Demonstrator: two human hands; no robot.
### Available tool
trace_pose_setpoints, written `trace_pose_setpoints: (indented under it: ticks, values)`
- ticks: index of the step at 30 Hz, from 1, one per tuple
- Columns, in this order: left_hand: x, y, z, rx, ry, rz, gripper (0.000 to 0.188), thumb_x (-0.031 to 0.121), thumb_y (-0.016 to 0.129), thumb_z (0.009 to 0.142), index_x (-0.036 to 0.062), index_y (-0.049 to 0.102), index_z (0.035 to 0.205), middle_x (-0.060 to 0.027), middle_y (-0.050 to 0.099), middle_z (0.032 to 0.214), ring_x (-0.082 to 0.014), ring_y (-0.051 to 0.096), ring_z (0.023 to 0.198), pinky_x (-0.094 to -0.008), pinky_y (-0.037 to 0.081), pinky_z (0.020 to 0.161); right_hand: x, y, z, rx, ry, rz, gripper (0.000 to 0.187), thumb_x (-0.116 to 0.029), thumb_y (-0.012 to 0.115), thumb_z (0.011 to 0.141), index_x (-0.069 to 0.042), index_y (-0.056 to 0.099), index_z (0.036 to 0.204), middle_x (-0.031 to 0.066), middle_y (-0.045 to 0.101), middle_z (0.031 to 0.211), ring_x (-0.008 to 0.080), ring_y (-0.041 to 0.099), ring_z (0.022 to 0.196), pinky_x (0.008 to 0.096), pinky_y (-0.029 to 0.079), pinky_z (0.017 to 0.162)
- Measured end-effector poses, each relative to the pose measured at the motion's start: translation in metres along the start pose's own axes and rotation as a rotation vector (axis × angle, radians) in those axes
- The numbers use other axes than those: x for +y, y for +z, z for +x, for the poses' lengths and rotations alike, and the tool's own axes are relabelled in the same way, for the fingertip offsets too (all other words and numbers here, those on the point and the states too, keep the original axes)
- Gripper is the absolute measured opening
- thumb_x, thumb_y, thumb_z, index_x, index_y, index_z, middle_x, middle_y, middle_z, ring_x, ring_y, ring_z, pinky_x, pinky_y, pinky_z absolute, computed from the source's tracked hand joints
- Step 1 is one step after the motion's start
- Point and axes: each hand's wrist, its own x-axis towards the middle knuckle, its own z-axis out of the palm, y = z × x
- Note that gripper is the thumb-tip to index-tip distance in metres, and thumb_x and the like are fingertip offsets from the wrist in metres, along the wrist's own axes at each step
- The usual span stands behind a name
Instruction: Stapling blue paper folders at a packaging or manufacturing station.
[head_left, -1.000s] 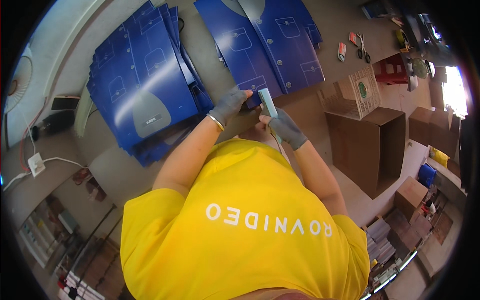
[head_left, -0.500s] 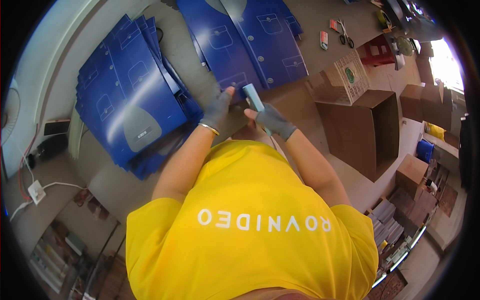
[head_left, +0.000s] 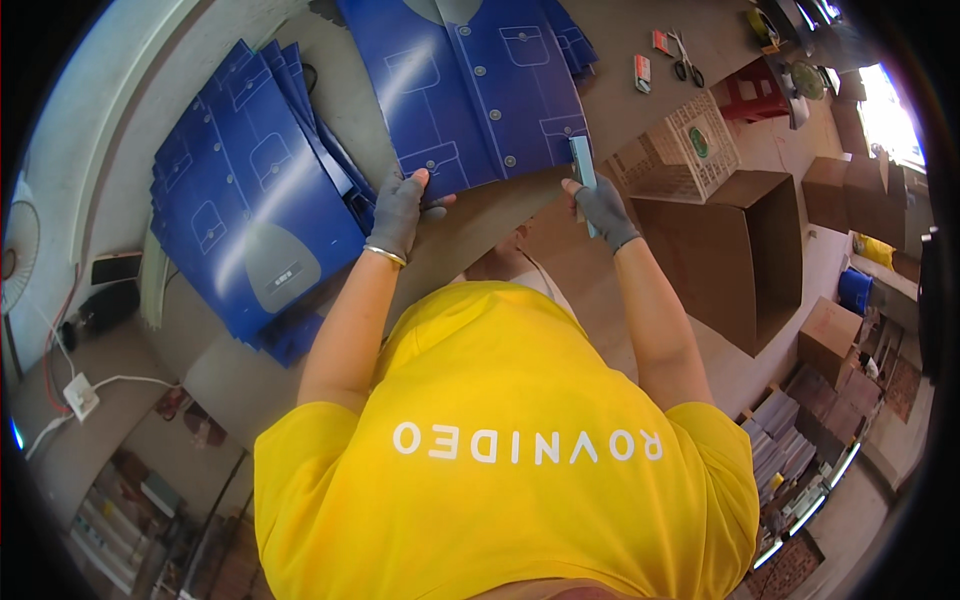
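A large blue cardboard sheet [head_left: 490, 95], printed with pockets and buttons, lies at the far middle of the table on others like it. My left hand [head_left: 400, 212], in a grey glove, pinches its near left corner, thumb on top and fingers at the edge. In my gloved right hand [head_left: 606, 208] is a slim light blue stapler [head_left: 583, 165], closed in by the fingers. Its far end meets the near right corner of the sheet; whether the jaws clasp the edge cannot be made out.
At the left lies a fanned stack of blue printed sheets [head_left: 245, 190]. Scissors [head_left: 686, 62] and a small red-and-white box [head_left: 642, 74] rest on the far right of the table. An open brown carton [head_left: 690, 240] and a beige plastic basket [head_left: 690, 140] stand to the right.
My hands have spread apart, the left one moving left to the sheet's corner. The right one has carried the stapler rightward to the other corner. The sheet has shifted slightly left.
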Motion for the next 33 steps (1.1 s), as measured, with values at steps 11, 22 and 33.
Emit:
trace_pose_setpoints:
  ticks: [11,22,33]
  values:
    - [-0.031,0.003,0.007,-0.005,-0.054,-0.339,0.022,0.021,0.054,0.094,0.0043,0.054,0.108,-0.0097,0.064,0.097,-0.0184,0.066,0.074,-0.026,0.055,0.06,-0.01,0.015,-0.01,0.004,0.086,-0.059,0.03,-0.033,0.063,0.088,-0.004,0.056,0.082,0.0029,0.053,0.058,0.0133,0.051,0.047,0.0286,0.042,0.047]
    - [0.011,0.01,0.047,-0.235,0.153,0.026,0.038,0.009,0.069,0.078,0.0004,0.059,0.114,-0.0084,0.064,0.105,-0.0192,0.061,0.095,-0.0328,0.049,0.087,0.004,-0.023,-0.087,-0.731,0.11,0.05,0.039,-0.028,0.071,0.081,-0.004,0.057,0.108,0.0048,0.059,0.087,0.0131,0.057,0.076,0.0275,0.047,0.068]
    - [0.101,-0.003,0.064,0.09,0.432,1.462,0.055,0.056,0.056,0.085,0.0024,0.067,0.09,-0.0201,0.067,0.087,-0.0373,0.065,0.087,-0.0419,0.05,0.08,0.022,-0.006,-0.041,-0.098,0.021,0.379,0.028,-0.026,0.063,0.088,-0.007,0.055,0.107,0.0036,0.059,0.091,0.0132,0.058,0.078,0.0262,0.046,0.069]
